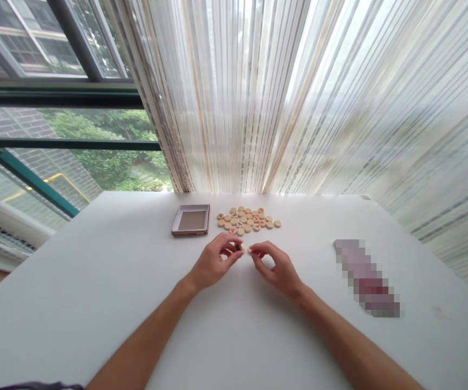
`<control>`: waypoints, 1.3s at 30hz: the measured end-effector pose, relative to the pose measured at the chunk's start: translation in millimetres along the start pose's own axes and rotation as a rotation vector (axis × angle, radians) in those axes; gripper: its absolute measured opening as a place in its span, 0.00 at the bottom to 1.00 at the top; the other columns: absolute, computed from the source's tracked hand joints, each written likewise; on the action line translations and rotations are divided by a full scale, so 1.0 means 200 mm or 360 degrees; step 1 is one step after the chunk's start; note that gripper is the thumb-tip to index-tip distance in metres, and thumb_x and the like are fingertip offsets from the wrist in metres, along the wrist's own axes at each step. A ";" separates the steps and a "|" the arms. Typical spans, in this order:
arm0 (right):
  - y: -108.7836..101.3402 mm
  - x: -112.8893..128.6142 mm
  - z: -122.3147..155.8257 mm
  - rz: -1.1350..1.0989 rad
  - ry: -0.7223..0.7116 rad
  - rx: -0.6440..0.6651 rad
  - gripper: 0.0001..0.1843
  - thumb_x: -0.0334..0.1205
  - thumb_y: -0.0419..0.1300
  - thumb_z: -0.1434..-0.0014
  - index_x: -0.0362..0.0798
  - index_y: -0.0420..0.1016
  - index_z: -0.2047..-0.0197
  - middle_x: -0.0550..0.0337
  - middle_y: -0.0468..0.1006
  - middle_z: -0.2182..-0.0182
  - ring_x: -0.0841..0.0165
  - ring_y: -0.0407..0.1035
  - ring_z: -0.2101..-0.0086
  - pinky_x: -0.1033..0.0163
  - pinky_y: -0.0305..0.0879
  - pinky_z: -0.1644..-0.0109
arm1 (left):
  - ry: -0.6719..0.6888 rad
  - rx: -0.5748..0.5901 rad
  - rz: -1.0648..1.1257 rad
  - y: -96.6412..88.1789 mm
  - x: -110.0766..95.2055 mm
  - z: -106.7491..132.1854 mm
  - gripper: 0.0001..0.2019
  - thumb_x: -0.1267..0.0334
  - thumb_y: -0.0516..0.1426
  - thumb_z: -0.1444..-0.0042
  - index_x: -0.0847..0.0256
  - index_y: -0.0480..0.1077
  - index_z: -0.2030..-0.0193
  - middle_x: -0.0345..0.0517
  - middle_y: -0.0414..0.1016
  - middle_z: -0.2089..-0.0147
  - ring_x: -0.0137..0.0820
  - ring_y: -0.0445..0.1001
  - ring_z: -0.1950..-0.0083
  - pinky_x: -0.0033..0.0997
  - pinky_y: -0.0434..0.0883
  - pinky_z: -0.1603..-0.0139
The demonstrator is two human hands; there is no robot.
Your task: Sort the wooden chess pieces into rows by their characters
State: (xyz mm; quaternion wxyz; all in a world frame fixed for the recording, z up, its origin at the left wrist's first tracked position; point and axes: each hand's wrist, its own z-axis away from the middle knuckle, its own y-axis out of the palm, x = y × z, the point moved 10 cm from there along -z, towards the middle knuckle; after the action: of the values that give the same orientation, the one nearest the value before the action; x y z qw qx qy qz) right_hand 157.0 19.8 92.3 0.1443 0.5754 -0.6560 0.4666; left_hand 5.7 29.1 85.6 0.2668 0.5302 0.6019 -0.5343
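Round wooden Chinese chess pieces (243,219) lie in a loose cluster on the white table, some with red or black characters facing up and others blank side up. Just in front of them, my left hand (216,257) pinches a chess piece (239,247) between thumb and fingers; a dark marking shows on it. Another light piece (220,258) is partly visible under the curled fingers. Close by on the right, my right hand (273,265) has thumb and forefinger closed on a small pale chess piece (250,251), mostly covered by the fingertips. A narrow gap separates the two hands.
An open shallow box (208,220) with a brown rim sits left of the cluster. A blurred-out, long flat object (366,279) lies on the right of the white table (96,281). String curtains (234,108) hang behind the table's far edge, beside an open window.
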 end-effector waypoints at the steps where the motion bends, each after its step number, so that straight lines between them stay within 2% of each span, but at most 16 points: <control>1: 0.01 0.01 0.00 -0.0005 -0.0014 0.0014 0.08 0.36 0.57 0.35 0.52 0.73 0.53 0.56 0.78 0.61 0.66 0.73 0.64 0.59 0.73 0.57 | -0.0036 0.0045 0.0063 0.03 0.01 0.01 0.13 0.55 0.60 0.39 0.60 0.70 0.52 0.49 0.75 0.53 0.32 0.79 0.57 0.32 0.77 0.56; 6: 0.02 0.03 0.01 -0.0025 -0.0055 0.0039 0.10 0.34 0.58 0.37 0.52 0.73 0.52 0.57 0.79 0.61 0.66 0.73 0.64 0.59 0.73 0.58 | -0.0225 0.0181 0.0317 0.12 0.07 0.03 0.16 0.53 0.62 0.42 0.61 0.70 0.53 0.49 0.79 0.58 0.35 0.80 0.58 0.36 0.79 0.55; 10: 0.01 0.03 0.01 -0.0048 -0.0049 0.0013 0.10 0.34 0.60 0.37 0.52 0.73 0.52 0.58 0.79 0.61 0.68 0.73 0.65 0.60 0.73 0.58 | -0.0276 0.0157 0.0408 0.12 0.09 0.03 0.17 0.53 0.63 0.43 0.62 0.72 0.54 0.50 0.80 0.57 0.36 0.80 0.57 0.37 0.79 0.56; 16: 0.04 0.02 0.02 -0.0042 -0.0022 0.0043 0.15 0.37 0.64 0.40 0.53 0.72 0.50 0.58 0.79 0.61 0.67 0.73 0.65 0.60 0.74 0.58 | -0.0301 0.0082 0.0569 0.10 0.12 0.02 0.17 0.54 0.67 0.48 0.63 0.73 0.59 0.48 0.81 0.61 0.36 0.81 0.59 0.38 0.80 0.55; 22: 0.03 0.02 0.02 -0.0017 -0.0014 0.0035 0.07 0.39 0.62 0.38 0.53 0.74 0.55 0.58 0.78 0.63 0.68 0.73 0.67 0.61 0.73 0.60 | -0.0293 0.0133 0.0419 0.11 0.11 0.02 0.17 0.50 0.64 0.45 0.63 0.74 0.59 0.50 0.81 0.59 0.38 0.81 0.57 0.40 0.80 0.53; 25: 0.03 0.02 0.01 -0.0024 -0.0009 0.0038 0.07 0.38 0.61 0.36 0.53 0.73 0.54 0.58 0.78 0.63 0.68 0.72 0.66 0.60 0.73 0.59 | -0.0223 0.0109 0.0232 0.06 0.07 0.01 0.16 0.49 0.60 0.40 0.62 0.75 0.57 0.48 0.82 0.60 0.36 0.81 0.59 0.36 0.79 0.56; 27: 0.02 0.02 0.01 -0.0024 -0.0004 0.0027 0.08 0.36 0.60 0.36 0.53 0.73 0.53 0.58 0.78 0.63 0.67 0.73 0.66 0.60 0.73 0.58 | -0.0162 0.0026 0.0020 -0.02 0.06 -0.01 0.15 0.51 0.58 0.39 0.61 0.75 0.57 0.47 0.82 0.60 0.34 0.80 0.59 0.33 0.77 0.55; 30: 0.00 0.00 0.01 -0.0018 0.0019 -0.0005 0.08 0.36 0.59 0.36 0.52 0.73 0.53 0.57 0.77 0.62 0.67 0.73 0.66 0.60 0.73 0.58 | -0.0069 -0.0174 -0.0370 -0.18 0.05 -0.03 0.13 0.52 0.57 0.38 0.59 0.76 0.58 0.45 0.81 0.60 0.32 0.78 0.61 0.30 0.74 0.61; 32: -0.01 -0.01 0.01 -0.0015 0.0039 -0.0021 0.08 0.37 0.59 0.36 0.52 0.73 0.52 0.57 0.77 0.62 0.68 0.73 0.65 0.60 0.73 0.57 | -0.0068 -0.0211 -0.0520 -0.26 0.08 -0.05 0.13 0.52 0.58 0.39 0.58 0.76 0.57 0.45 0.80 0.59 0.32 0.77 0.61 0.29 0.72 0.64; 35: -0.01 -0.03 0.01 -0.0004 0.0052 -0.0027 0.10 0.38 0.60 0.36 0.52 0.72 0.50 0.57 0.77 0.62 0.67 0.73 0.66 0.59 0.73 0.57 | -0.0142 -0.0102 -0.0596 -0.29 0.18 -0.06 0.13 0.52 0.59 0.41 0.58 0.76 0.56 0.45 0.80 0.58 0.32 0.76 0.61 0.30 0.71 0.62; 39: -0.01 -0.04 0.01 0.0018 0.0056 -0.0041 0.11 0.38 0.60 0.36 0.51 0.73 0.50 0.56 0.77 0.62 0.67 0.73 0.66 0.59 0.74 0.57 | -0.0213 0.0035 -0.0597 -0.27 0.27 -0.05 0.14 0.52 0.60 0.43 0.58 0.76 0.56 0.45 0.80 0.59 0.33 0.76 0.61 0.31 0.71 0.59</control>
State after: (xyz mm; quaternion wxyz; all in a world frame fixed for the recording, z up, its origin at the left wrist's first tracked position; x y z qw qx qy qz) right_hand 162.0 23.3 87.1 0.1605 0.5615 -0.6626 0.4691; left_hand -56.9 64.3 60.0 0.1962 0.3749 0.6652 -0.6152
